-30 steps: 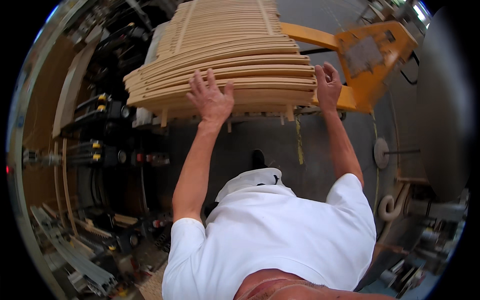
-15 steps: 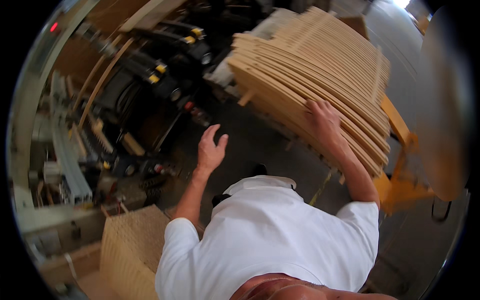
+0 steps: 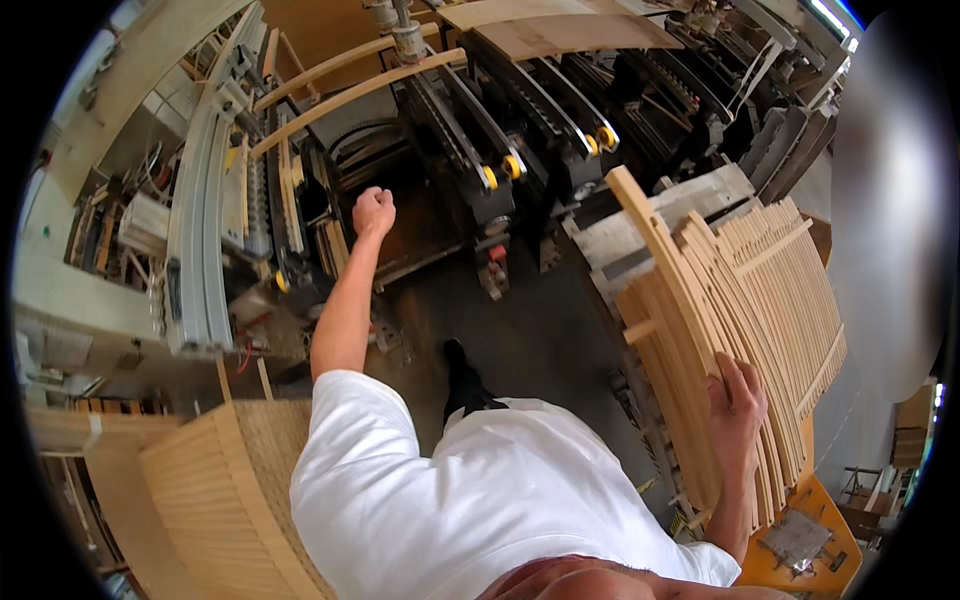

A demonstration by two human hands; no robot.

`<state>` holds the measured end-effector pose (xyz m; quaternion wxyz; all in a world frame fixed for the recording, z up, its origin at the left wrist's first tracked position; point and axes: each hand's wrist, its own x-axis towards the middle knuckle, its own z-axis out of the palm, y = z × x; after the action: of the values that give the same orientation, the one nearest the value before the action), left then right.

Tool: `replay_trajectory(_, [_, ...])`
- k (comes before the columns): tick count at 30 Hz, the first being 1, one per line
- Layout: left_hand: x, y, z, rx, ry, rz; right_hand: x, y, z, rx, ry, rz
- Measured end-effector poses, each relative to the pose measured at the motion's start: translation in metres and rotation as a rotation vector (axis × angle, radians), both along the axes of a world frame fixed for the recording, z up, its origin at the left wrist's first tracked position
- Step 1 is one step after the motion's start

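My right hand [image 3: 738,400] lies on a tall stack of curved pale wooden slats [image 3: 770,290] at my right, fingers spread over the slat edges and thumb against the leftmost slat. My left hand [image 3: 373,210] is raised out in front of me as a closed fist with nothing visible in it. It hovers over the dark opening of a large machine [image 3: 500,170] with black rails and yellow rollers, touching nothing.
A second stack of wooden slats [image 3: 220,500] stands at lower left. An orange pallet truck [image 3: 800,540] sits under the right stack. A grey metal frame [image 3: 200,250] and long curved wooden strips [image 3: 350,95] flank the machine. Dark floor [image 3: 540,330] lies between, with my black shoe [image 3: 455,360] on it.
My view has swung left, so the slat stack has moved from ahead to my right. My left hand came off the stack, rose toward the machine and closed into a fist. My right hand stays on the stack.
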<state>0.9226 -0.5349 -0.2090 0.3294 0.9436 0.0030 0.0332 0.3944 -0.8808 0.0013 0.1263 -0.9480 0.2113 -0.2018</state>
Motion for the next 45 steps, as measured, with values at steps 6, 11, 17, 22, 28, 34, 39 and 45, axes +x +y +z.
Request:
replay_trajectory(6, [0.193, 0.018, 0.056, 0.438, -0.074, 0.025, 0.134, 0.051, 0.011, 0.042, 0.102, 0.072])
replay_trajectory(11, [0.285, 0.028, 0.07, 0.566, 0.013, 0.009, 0.242, 0.076, 0.031, -0.015, 0.133, 0.25])
replay_trajectory(17, [0.302, 0.043, 0.057, 0.614, -0.154, -0.167, 0.372, 0.074, 0.027, -0.074, 0.098, 0.514])
replay_trajectory(22, [0.18, 0.02, 0.049, 0.264, -0.023, -0.375, 0.509, 0.079, -0.006, -0.114, 0.09, 0.748])
replay_trajectory(28, [-0.024, 0.015, 0.045, -0.038, 0.273, -0.393, 0.688, 0.142, -0.09, -0.126, -0.044, 1.078])
replay_trajectory(34, [-0.145, 0.071, 0.056, -0.067, 0.456, -0.035, 0.801, 0.223, -0.151, -0.146, -0.1, 1.171])
replay_trajectory(39, [-0.259, 0.11, 0.039, -0.04, 0.447, 0.308, 0.856, 0.245, -0.179, -0.278, -0.095, 1.036])
replay_trajectory(45, [-0.355, 0.113, 0.002, 0.003, 0.598, 0.617, 0.901, 0.23, -0.182, -0.319, -0.159, 0.938])
